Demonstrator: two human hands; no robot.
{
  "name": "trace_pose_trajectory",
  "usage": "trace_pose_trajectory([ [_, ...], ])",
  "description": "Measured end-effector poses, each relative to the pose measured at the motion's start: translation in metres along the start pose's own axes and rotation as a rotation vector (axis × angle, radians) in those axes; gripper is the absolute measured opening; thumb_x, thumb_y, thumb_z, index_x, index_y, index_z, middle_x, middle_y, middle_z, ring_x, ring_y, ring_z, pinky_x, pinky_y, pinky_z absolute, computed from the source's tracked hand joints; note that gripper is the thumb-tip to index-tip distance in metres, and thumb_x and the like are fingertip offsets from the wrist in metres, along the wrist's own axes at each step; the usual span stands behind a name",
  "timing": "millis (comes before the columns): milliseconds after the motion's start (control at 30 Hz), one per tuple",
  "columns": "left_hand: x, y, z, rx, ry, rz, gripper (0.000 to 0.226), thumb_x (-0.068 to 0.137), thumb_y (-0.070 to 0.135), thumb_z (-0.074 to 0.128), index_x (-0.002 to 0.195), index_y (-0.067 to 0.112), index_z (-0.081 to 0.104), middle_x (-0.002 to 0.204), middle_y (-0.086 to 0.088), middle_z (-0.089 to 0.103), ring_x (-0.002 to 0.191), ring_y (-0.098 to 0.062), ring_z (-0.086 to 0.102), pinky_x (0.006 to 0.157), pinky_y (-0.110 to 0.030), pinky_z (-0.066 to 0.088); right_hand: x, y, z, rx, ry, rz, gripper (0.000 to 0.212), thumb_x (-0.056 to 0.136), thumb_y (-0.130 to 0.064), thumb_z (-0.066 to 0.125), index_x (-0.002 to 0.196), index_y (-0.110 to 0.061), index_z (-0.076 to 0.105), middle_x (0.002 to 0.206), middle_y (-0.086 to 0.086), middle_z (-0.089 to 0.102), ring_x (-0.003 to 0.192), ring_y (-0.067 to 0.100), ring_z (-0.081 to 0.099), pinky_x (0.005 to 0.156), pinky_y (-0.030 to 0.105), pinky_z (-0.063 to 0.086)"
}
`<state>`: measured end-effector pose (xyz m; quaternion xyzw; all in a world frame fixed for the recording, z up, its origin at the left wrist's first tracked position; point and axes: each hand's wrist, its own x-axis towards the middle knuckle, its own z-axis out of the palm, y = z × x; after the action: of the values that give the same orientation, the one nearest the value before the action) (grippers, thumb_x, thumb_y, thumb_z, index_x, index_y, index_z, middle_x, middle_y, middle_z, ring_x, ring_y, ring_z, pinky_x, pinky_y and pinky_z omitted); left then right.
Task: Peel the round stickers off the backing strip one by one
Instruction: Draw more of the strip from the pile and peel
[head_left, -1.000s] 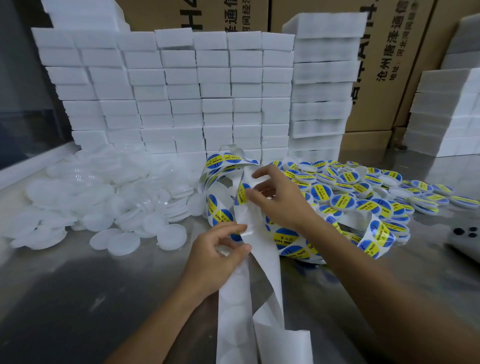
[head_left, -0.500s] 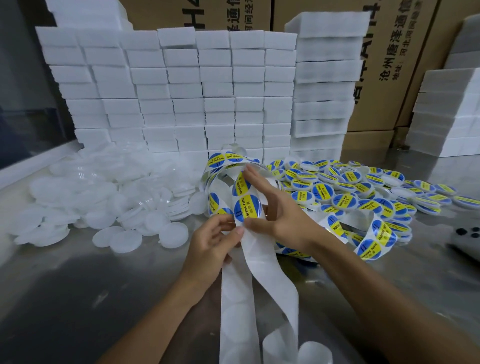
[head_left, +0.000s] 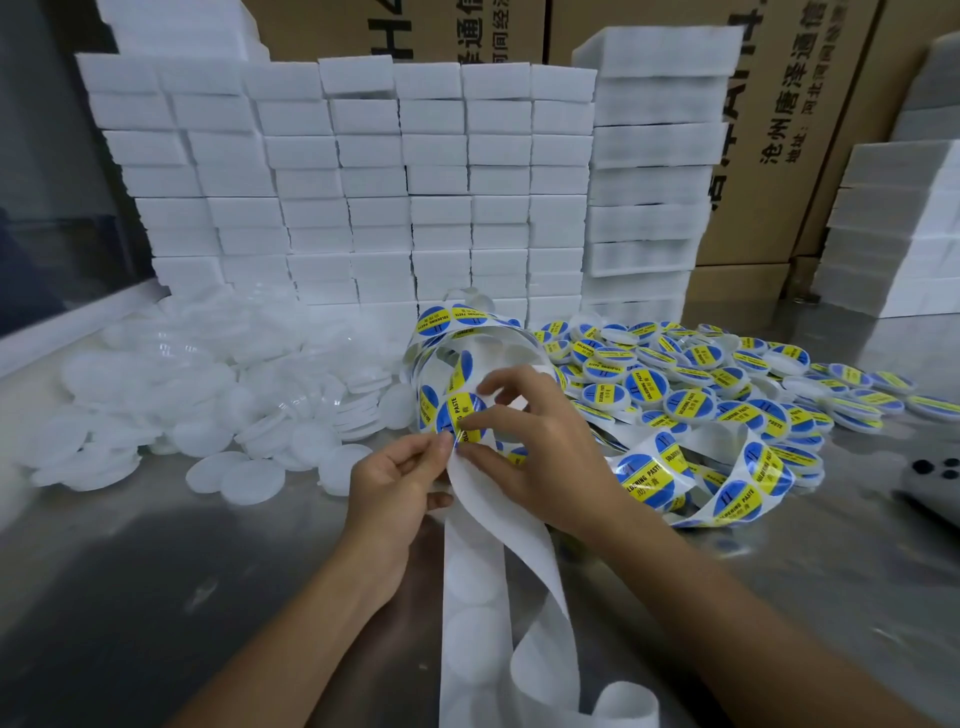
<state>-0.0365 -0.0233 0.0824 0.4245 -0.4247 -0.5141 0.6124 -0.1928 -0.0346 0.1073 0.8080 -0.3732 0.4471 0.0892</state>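
— Hands? Left hand pinching backing strip; right hand pinching edge of round sticker.
— Location? Mid-table, beside stickered lids.

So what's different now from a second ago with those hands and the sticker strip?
The backing strip has been fed on: a second ago only bare white paper lay between the hands, now a blue-and-yellow sticker sits at the fingertips. The left hand and right hand have closed together on its lower edge. The white lids and labelled lids stayed put.
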Motion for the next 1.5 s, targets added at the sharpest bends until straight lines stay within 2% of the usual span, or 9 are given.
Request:
trace_pose_trajectory([
  [100, -0.001, -0.001, 0.0, 0.008, -0.039, 0.005, 0.015, 0.088, 0.011, 0.067, 0.102, 0.01, 0.072, 0.083, -0.003, 0.075, 0.071, -0.013, 0.066, 0.059, -0.024, 0.055, 0.0, 0.001, 0.003, -0.039, -0.003, -0.062, 0.015, 0.084, -0.021, 0.077, 0.096, -0.013, 0.078, 0.097, 0.005, 0.068, 0.083, 0.026, 0.061, 0.07, 0.044, 0.05],
  [400, -0.004, 0.0, 0.002, 0.117, 0.018, 0.104, 0.018, 0.085, 0.003, 0.07, 0.089, 0.021, 0.073, 0.082, 0.0, 0.077, 0.073, -0.011, 0.068, 0.06, -0.023, 0.056, -0.002, -0.004, 0.002, -0.064, 0.025, -0.069, 0.012, 0.089, -0.02, 0.071, 0.09, -0.009, 0.077, 0.087, 0.005, 0.072, 0.077, 0.029, 0.063, 0.064, 0.045, 0.05],
  [667, 0.0, -0.001, -0.003, 0.153, 0.018, 0.118, 0.023, 0.086, -0.003, 0.067, 0.092, 0.018, 0.074, 0.085, -0.001, 0.077, 0.075, -0.013, 0.071, 0.061, -0.024, 0.058, -0.001, 0.004, -0.001, 0.248, 0.107, 0.381, 0.007, 0.087, -0.018, 0.071, 0.081, -0.015, 0.073, 0.076, -0.013, 0.068, 0.073, 0.007, 0.06, 0.066, 0.02, 0.049],
  [867, 0.009, -0.007, -0.013, 0.226, 0.121, 0.14, 0.018, 0.083, 0.0, 0.072, 0.09, 0.017, 0.07, 0.078, 0.001, 0.073, 0.067, -0.01, 0.068, 0.056, -0.024, 0.055, 0.006, 0.009, -0.008, 0.637, 0.249, 0.731, 0.009, 0.086, -0.017, 0.071, 0.078, -0.015, 0.073, 0.067, -0.004, 0.071, 0.06, 0.002, 0.062, 0.058, 0.014, 0.049],
  [1033, 0.014, -0.007, -0.024, 0.615, 0.211, 0.286, 0.012, 0.079, 0.022, 0.078, 0.077, 0.027, 0.067, 0.07, 0.009, 0.068, 0.069, -0.007, 0.064, 0.064, -0.021, 0.05, 0.006, 0.008, -0.011, 0.731, 0.282, 0.741, 0.005, 0.088, -0.015, 0.071, 0.084, -0.016, 0.074, 0.074, -0.002, 0.074, 0.068, 0.005, 0.068, 0.062, 0.014, 0.051],
  [1133, 0.012, -0.003, -0.035, 1.27, 0.328, 0.383, 0.018, 0.082, 0.039, 0.068, 0.093, 0.025, 0.069, 0.101, 0.004, 0.065, 0.095, -0.022, 0.058, 0.08, -0.036, 0.043, 0.007, 0.007, -0.013, 0.715, 0.33, 0.725, 0.003, 0.087, -0.014, 0.072, 0.089, -0.014, 0.075, 0.08, -0.001, 0.075, 0.077, 0.014, 0.07, 0.069, 0.024, 0.057],
  [1200, 0.011, -0.001, -0.039, 1.546, 0.317, 0.298, 0.034, 0.084, 0.044, 0.061, 0.112, 0.025, 0.065, 0.123, -0.002, 0.056, 0.112, -0.026, 0.049, 0.089, -0.04, 0.038, 0.008, 0.006, -0.013, 0.711, 0.346, 0.714, 0.005, 0.087, -0.013, 0.073, 0.088, -0.016, 0.076, 0.082, -0.002, 0.075, 0.08, 0.015, 0.07, 0.072, 0.029, 0.059],
  [1300, 0.01, 0.003, -0.04, 1.647, 0.288, 0.197, 0.039, 0.09, 0.044, 0.052, 0.122, 0.022, 0.059, 0.126, -0.003, 0.054, 0.116, -0.025, 0.048, 0.091, -0.04, 0.038, 0.009, 0.004, -0.014, 0.695, 0.352, 0.7, 0.012, 0.086, -0.011, 0.074, 0.086, -0.024, 0.075, 0.082, -0.008, 0.075, 0.08, 0.008, 0.07, 0.074, 0.028, 0.059],
  [1500, 0.008, 0.009, -0.039, 1.65, 0.293, 0.237, 0.01, 0.094, 0.025, 0.053, 0.098, 0.021, 0.062, 0.105, 0.0, 0.058, 0.099, -0.023, 0.051, 0.076, -0.032, 0.033, 0.008, 0.003, -0.013, 0.673, 0.338, 0.675, 0.016, 0.086, -0.009, 0.072, 0.093, -0.022, 0.076, 0.082, -0.012, 0.075, 0.075, -0.001, 0.067, 0.066, 0.016, 0.054],
])
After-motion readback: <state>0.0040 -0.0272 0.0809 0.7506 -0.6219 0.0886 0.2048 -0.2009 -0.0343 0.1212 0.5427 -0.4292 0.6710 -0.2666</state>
